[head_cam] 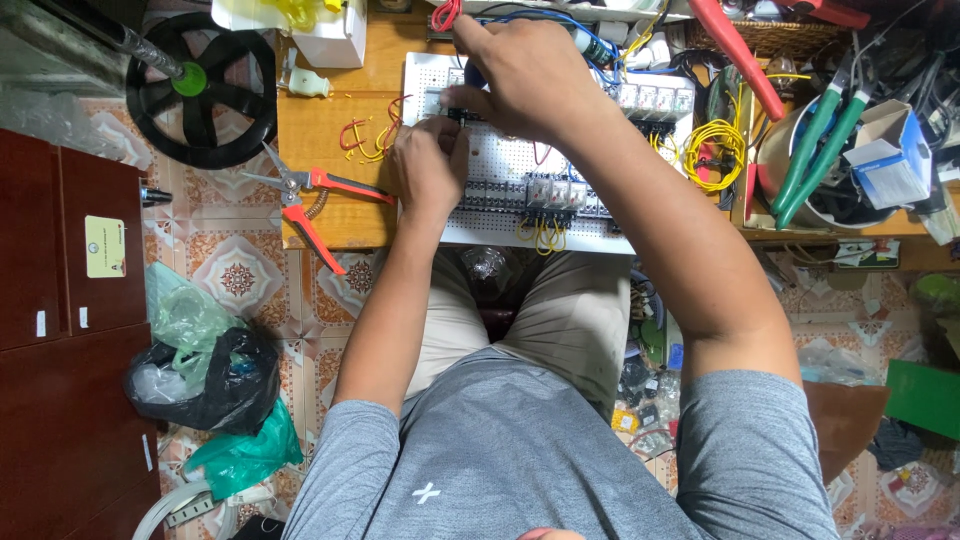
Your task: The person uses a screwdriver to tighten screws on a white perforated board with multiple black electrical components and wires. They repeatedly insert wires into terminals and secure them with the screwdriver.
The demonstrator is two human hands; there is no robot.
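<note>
Both the left hand (428, 165) and right hand (520, 75) pinch a small, light, probably fragile relay (462, 112) by its sides on the stiff white board (500, 160).

Only 1 view is given, from a camera worn on the person's head. It looks almost straight down over the grey shirt (520, 450) and lap, close above the wooden worktop (330, 130), which fills the upper half of the frame. The tiled floor (240, 275) shows at both sides below.
</note>
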